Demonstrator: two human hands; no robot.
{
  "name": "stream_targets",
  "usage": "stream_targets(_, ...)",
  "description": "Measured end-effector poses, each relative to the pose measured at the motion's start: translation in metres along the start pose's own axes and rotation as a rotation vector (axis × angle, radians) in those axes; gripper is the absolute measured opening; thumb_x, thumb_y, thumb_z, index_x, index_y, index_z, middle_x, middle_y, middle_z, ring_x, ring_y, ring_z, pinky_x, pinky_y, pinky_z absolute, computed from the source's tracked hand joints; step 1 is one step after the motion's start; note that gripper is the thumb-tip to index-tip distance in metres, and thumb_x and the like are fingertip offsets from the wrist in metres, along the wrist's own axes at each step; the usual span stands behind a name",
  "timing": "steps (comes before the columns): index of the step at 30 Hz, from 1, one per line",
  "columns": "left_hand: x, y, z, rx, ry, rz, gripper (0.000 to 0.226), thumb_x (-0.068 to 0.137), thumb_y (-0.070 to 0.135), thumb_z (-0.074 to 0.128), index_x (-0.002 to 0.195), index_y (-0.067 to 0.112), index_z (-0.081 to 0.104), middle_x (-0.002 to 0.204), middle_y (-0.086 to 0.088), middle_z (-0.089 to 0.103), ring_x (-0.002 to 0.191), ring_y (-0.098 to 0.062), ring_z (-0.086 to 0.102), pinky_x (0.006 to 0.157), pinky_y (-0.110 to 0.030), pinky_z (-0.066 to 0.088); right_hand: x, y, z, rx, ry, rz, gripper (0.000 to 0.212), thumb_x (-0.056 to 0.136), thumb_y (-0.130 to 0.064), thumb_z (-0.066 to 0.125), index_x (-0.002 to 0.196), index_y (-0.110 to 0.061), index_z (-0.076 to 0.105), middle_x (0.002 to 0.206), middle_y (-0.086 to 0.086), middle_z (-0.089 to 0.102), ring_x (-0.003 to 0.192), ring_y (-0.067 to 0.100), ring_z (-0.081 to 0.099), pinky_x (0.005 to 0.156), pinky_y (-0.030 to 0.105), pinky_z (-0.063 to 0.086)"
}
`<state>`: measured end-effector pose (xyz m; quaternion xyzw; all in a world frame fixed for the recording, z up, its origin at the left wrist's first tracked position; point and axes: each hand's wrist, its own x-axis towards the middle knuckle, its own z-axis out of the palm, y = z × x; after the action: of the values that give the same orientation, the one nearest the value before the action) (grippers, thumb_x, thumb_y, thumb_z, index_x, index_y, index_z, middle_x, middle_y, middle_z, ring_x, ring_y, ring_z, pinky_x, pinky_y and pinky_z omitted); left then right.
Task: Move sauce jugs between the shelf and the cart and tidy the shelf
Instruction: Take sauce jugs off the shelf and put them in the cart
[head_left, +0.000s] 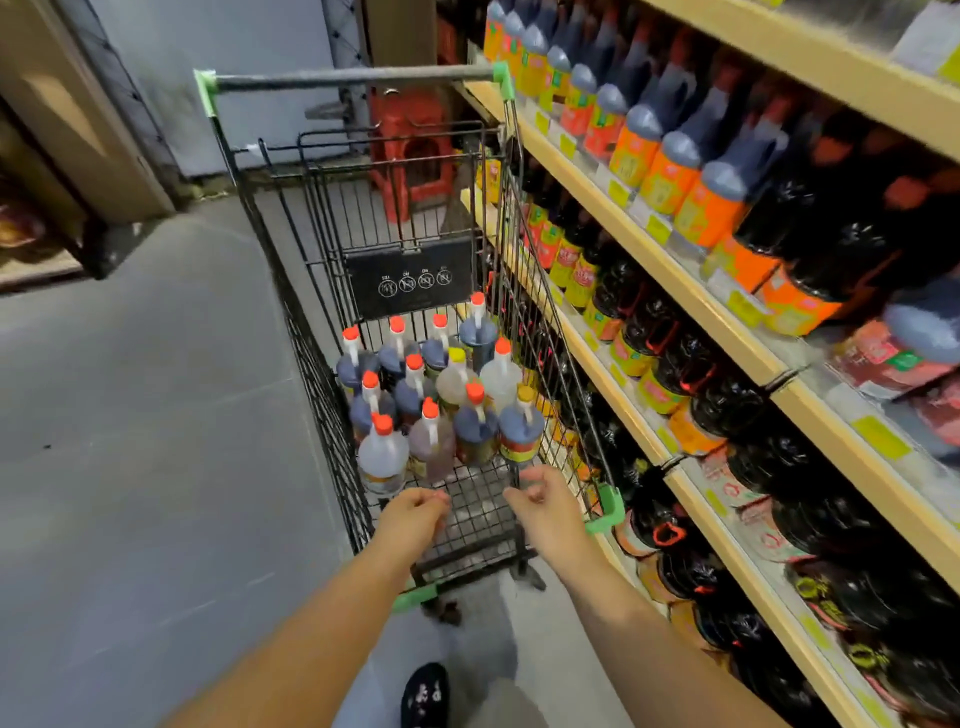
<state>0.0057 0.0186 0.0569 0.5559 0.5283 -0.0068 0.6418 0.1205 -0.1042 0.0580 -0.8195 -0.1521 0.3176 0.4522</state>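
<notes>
1. Left hand: fingers curled in, knuckles up, at the near top rim of the cart. The blur hides whether they grip the wire or hold nothing.
2. Right hand: fingers curled, thumb up, at the same rim, close to the cart's green corner guard. I can't tell its grip either.
3. The hands are apart, with basket mesh showing between them. Both forearms come in from the cart's near end.
4. Sauce jugs: an upright cluster on the cart's basket floor, just beyond the hands and running back to the black flap. Caps are mostly red, a few yellow — contents are dark, amber or clear.
5. Shelf: runs just beside the cart's right side, its tiers packed with dark bottles with orange and yellow labels.
6. Red stool: past the cart's handle bar.
</notes>
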Motion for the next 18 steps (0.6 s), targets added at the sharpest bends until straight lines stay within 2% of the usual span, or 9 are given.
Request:
stream_targets(3,0.027,0.011,0.007,0.021,-0.027,-0.05,0.015,0.093,0.013,0.049,0.097,0.011,0.062,0.072,-0.006,0.058,0.061,-0.019,0.047,0.059,-0.028,0.037,0.034,-0.003,0.0,-0.022,-0.06,0.1,0.024,0.087,-0.015,0.062,0.106,-0.017,0.046,0.07,-0.004,0.049,0.063,0.01,0.05,0.06,0.023,0.042)
stream_targets(6,0.054,0.023,0.014,0.072,-0.044,-0.094,0.01,0.091,0.012,0.051,0.091,0.014,0.061,0.069,-0.005,0.056,0.065,-0.021,0.047,0.06,-0.028,0.035,0.074,0.0,-0.002,-0.057,-0.107,0.185,0.032,0.084,-0.015,0.064,0.109,-0.018,0.043,0.074,-0.003,0.05,0.067,0.017,0.054,0.075,0.037,0.05)
stream_targets(8,0.071,0.033,0.02,0.079,-0.034,-0.133,0.009,0.092,0.013,0.051,0.095,0.013,0.06,0.071,-0.003,0.055,0.066,-0.02,0.049,0.061,-0.028,0.038,0.102,-0.002,-0.007,-0.042,-0.18,0.252,0.032,0.085,-0.009,0.062,0.107,-0.02,0.04,0.073,0.002,0.047,0.063,0.018,0.049,0.065,0.033,0.047)
stream_targets(10,0.088,0.042,0.025,0.065,0.0,-0.169,0.007,0.093,0.011,0.05,0.095,0.013,0.056,0.071,-0.002,0.054,0.063,-0.016,0.048,0.059,-0.027,0.04,0.133,-0.002,-0.011,-0.057,-0.245,0.274,0.028,0.087,0.001,0.054,0.098,-0.019,0.038,0.066,0.003,0.038,0.055,0.014,0.038,0.053,0.023,0.035)
stream_targets(14,0.127,0.055,0.043,0.06,0.013,-0.216,0.012,0.09,0.012,0.052,0.081,0.019,0.055,0.065,-0.006,0.051,0.056,-0.017,0.043,0.053,-0.026,0.036,0.187,0.011,-0.01,-0.104,-0.265,0.303,0.035,0.083,0.014,0.047,0.078,-0.018,0.034,0.068,0.002,0.031,0.055,0.012,0.025,0.051,0.02,0.024)
stream_targets(16,0.15,0.058,0.056,0.06,0.012,-0.216,0.023,0.087,0.006,0.052,0.072,0.023,0.048,0.061,-0.006,0.048,0.053,-0.018,0.041,0.051,-0.025,0.032,0.206,0.021,-0.007,-0.113,-0.246,0.341,0.031,0.083,0.011,0.049,0.082,-0.018,0.038,0.074,0.004,0.041,0.058,0.014,0.034,0.051,0.02,0.029)
stream_targets(18,0.169,0.062,0.068,0.063,-0.012,-0.193,0.03,0.086,-0.001,0.05,0.069,0.022,0.043,0.06,-0.007,0.045,0.057,-0.02,0.041,0.056,-0.028,0.032,0.217,0.029,-0.004,-0.151,-0.236,0.364,0.021,0.085,0.0,0.055,0.098,-0.012,0.042,0.08,0.014,0.051,0.067,0.021,0.046,0.055,0.026,0.034)
